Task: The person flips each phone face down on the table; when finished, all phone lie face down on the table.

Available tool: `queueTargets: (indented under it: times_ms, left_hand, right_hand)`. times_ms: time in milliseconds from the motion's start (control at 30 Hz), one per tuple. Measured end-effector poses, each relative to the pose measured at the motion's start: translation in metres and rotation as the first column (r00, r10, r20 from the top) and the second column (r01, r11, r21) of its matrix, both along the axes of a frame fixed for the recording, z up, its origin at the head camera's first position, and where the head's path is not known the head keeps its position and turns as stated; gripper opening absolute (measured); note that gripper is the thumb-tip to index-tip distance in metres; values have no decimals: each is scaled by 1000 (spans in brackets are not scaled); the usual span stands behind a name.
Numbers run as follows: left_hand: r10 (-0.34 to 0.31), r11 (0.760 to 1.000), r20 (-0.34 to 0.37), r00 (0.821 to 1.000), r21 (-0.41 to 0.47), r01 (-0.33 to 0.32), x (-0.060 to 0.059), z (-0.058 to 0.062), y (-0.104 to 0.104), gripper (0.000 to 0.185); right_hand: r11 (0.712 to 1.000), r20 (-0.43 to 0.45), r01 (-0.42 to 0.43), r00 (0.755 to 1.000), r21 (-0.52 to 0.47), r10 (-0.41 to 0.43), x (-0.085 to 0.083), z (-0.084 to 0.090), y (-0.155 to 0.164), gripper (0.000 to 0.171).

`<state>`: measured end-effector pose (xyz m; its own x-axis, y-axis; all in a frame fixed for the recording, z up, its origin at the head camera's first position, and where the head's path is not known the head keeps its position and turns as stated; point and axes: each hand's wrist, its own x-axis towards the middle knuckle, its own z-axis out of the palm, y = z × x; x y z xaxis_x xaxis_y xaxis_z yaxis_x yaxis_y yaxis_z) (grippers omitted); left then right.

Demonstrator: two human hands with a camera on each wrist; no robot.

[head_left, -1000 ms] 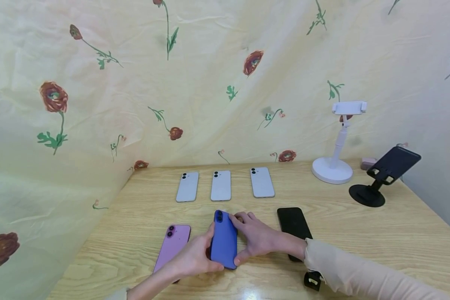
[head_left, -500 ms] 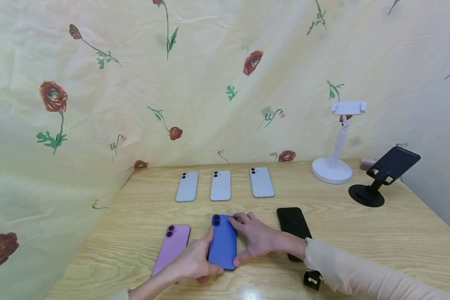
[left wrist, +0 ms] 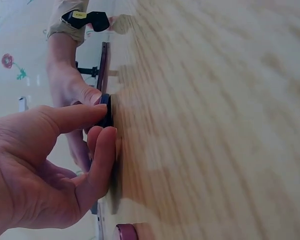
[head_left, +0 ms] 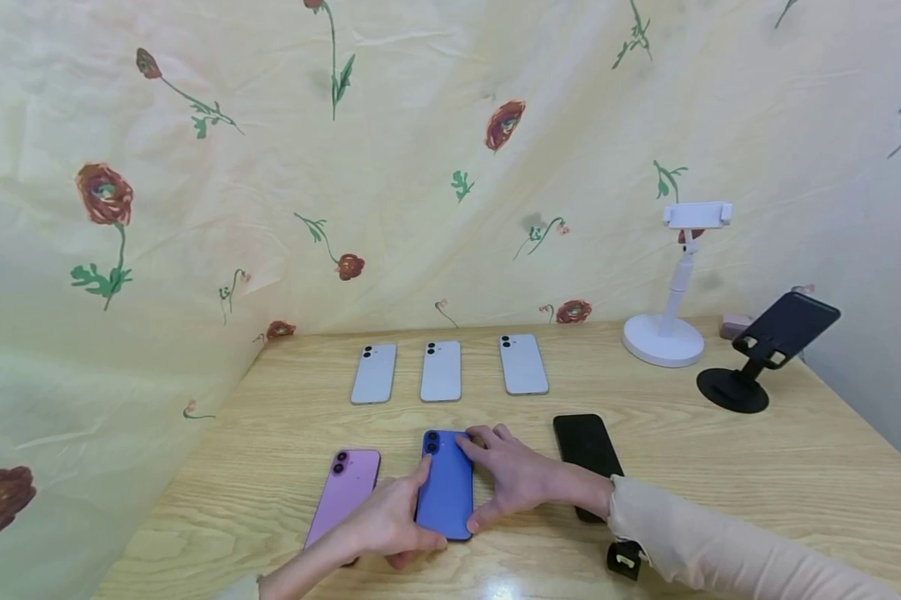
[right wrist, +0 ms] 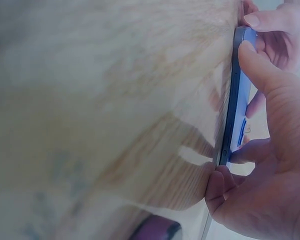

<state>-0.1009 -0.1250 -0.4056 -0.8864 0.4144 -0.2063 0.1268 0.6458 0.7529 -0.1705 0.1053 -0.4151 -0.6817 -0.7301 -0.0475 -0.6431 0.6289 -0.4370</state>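
A blue smartphone (head_left: pixel 447 493) lies back up on the wooden table (head_left: pixel 270 442), in front of the person. The left hand (head_left: pixel 384 515) holds its left side, with the thumb by the lower corner and a finger along the edge near the camera lenses. At the opposite side, the right hand (head_left: pixel 516 472) grips the long edge between thumb and fingers. The right wrist view shows the phone's side (right wrist: pixel 233 95) flat against the tabletop, between that thumb and fingers. Beneath the left forearm, a purple smartphone (head_left: pixel 345 492) is partly covered.
Three white smartphones (head_left: pixel 441 372) lie in a row farther back. A black smartphone (head_left: pixel 587 446) sits partly under the right forearm. At the back right stand a white phone stand (head_left: pixel 675 283) and a black phone stand (head_left: pixel 780 333). A flowered cloth (head_left: pixel 412 167) hangs behind the table.
The blue smartphone has come down from a tilt to lie flat, its camera end shifting slightly toward the person. The left fingers have moved from under it to its side.
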Motion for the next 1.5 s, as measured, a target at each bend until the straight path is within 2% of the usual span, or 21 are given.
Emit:
queueTargets:
  times_ms: [300,633,767,833,933,1000,1133,1233,1333,1400,1500]
  left_hand:
    - [17,998,35,999,-65,-14,-2,3,1,107]
    - [-16,997,16,1000,-78,17,-2,0,2,106]
    - [-8,990,-19,1000,-138,5,-3,0,2,107]
    - [-17,978,-67,998,-207,3,-3,1,4,109]
    - [-54,955,-170,984,-297,1,-2,5,7,111]
    - [-86,942,-262,961,-336,-7,-1,10,12,106]
    - [-109,954,-387,915,-299,-13,2,21,25,85]
    - [-129,965,-427,895,-263,13,-1,26,40,72]
    - [-160,960,-469,868,-278,26,-5,25,56,70]
    - [-182,953,-468,865,-301,38,-6,22,68,72]
    - [-205,941,-441,874,-334,52,-6,16,86,84]
  right_hand:
    - [1000,-5,-4,1000,22,4,0,0,0,114]
    - [999,1,0,1000,36,0,-1,1,0,112]
    - [999,5,-1,1000,39,1,-2,2,0,113]
    - [1000,14,-11,1000,24,11,-2,2,1,113]
    - [998,55,-35,998,-46,37,-3,5,7,107]
    - [991,83,-59,994,-116,69,-5,11,16,94]
    - [968,89,-113,987,-225,136,-10,30,44,62]
    - [960,25,-137,989,-246,147,-14,44,71,50]
    - [969,-19,-112,994,-220,110,-19,56,98,48]
    - [980,-18,-74,997,-186,71,-23,61,116,49]
    - [990,-11,-29,1000,-138,28,-28,64,144,53]
